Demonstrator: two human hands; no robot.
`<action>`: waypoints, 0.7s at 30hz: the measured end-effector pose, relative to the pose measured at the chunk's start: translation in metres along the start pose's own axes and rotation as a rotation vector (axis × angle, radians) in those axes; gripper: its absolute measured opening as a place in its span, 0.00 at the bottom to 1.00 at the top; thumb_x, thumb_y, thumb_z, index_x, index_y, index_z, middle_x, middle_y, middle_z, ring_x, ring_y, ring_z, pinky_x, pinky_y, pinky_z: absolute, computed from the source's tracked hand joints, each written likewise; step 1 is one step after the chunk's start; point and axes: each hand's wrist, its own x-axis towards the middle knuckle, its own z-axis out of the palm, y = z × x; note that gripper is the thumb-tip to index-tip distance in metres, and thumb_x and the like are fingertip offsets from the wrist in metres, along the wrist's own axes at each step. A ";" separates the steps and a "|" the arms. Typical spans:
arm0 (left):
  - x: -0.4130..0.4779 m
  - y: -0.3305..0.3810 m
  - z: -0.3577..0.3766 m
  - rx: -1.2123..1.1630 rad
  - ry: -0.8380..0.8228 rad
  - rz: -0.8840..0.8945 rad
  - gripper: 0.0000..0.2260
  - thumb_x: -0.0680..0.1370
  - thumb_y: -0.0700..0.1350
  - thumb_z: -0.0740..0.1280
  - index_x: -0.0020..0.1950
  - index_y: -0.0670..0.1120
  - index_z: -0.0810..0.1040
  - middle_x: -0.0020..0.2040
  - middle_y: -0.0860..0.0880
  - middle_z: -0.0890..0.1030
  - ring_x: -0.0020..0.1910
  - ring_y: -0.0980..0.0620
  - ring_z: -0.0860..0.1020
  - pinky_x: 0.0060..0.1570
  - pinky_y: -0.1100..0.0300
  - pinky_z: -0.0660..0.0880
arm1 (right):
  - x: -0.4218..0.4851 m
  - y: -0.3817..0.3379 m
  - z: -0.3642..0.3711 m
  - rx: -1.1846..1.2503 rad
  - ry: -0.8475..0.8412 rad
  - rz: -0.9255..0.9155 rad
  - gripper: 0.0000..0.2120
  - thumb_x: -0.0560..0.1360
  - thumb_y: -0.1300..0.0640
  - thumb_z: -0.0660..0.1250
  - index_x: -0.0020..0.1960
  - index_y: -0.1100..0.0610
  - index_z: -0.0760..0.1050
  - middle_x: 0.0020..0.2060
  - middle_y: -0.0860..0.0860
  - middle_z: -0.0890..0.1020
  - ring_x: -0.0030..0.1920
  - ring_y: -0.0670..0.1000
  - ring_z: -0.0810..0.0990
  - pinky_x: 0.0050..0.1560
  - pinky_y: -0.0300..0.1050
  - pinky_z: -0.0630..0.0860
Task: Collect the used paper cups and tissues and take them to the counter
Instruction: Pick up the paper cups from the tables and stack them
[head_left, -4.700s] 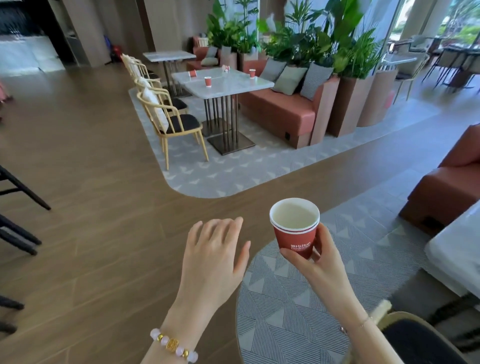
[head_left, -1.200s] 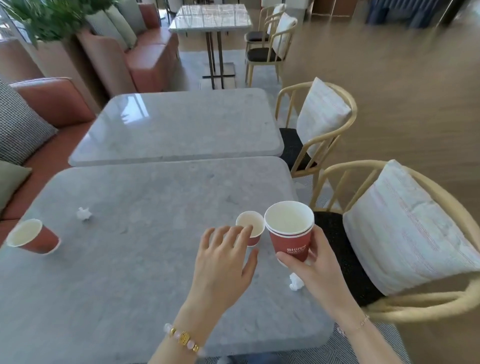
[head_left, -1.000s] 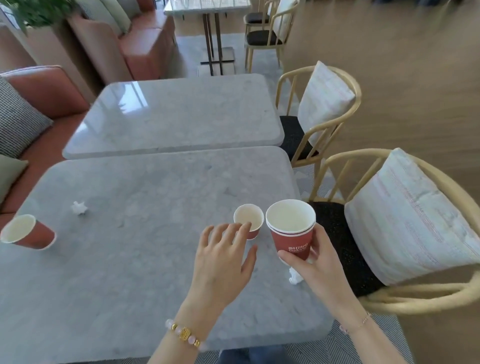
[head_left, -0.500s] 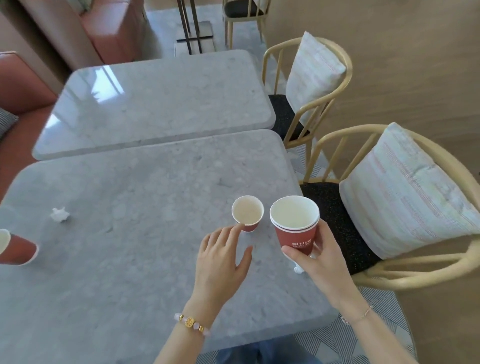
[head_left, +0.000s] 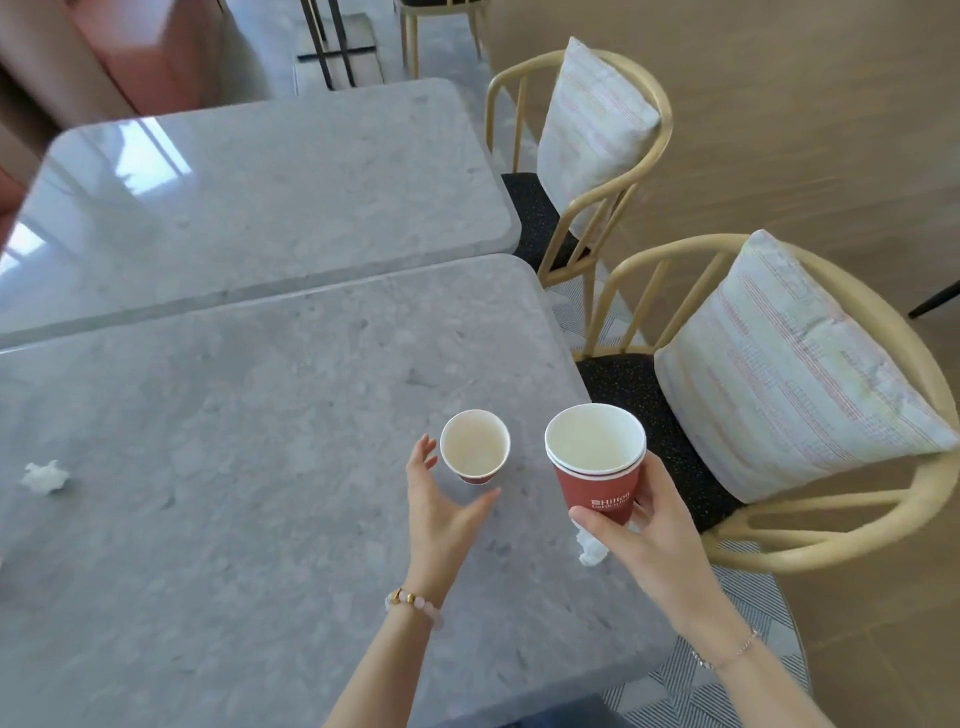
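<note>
Head-worn view, steeply down, close over table (head_left: 234, 441)

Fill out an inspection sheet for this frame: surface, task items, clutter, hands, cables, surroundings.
Surface: grey marble table, second table butted behind.
Job's things: paper cup upright on table; nested cups held; crumpled tissue far left; second tissue near right edge, partly hidden.
Clutter: nothing seen.
Grippers: left hand open beside paper cup, contact unclear; right hand grips nested cups.
Cables: nothing seen.
Surroundings: two cushioned chairs at right; wood floor.
</note>
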 end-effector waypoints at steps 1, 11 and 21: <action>0.003 -0.001 0.002 -0.025 0.004 -0.011 0.42 0.65 0.41 0.79 0.70 0.55 0.57 0.69 0.52 0.66 0.66 0.59 0.66 0.65 0.61 0.63 | 0.002 0.000 -0.001 -0.002 0.001 0.001 0.29 0.61 0.55 0.77 0.59 0.47 0.71 0.50 0.42 0.81 0.49 0.43 0.81 0.35 0.35 0.79; 0.018 0.005 0.010 -0.143 0.017 0.017 0.30 0.67 0.40 0.77 0.57 0.63 0.66 0.58 0.60 0.74 0.57 0.64 0.74 0.51 0.71 0.71 | 0.014 0.003 -0.003 -0.013 0.005 0.009 0.29 0.63 0.59 0.78 0.61 0.50 0.71 0.53 0.46 0.81 0.54 0.44 0.80 0.51 0.32 0.74; 0.016 0.044 -0.007 -0.250 0.028 0.109 0.28 0.65 0.43 0.79 0.58 0.56 0.69 0.57 0.59 0.75 0.59 0.60 0.74 0.51 0.74 0.70 | 0.010 0.003 0.000 -0.035 -0.002 0.024 0.30 0.65 0.67 0.77 0.63 0.54 0.70 0.54 0.48 0.81 0.52 0.41 0.80 0.50 0.30 0.74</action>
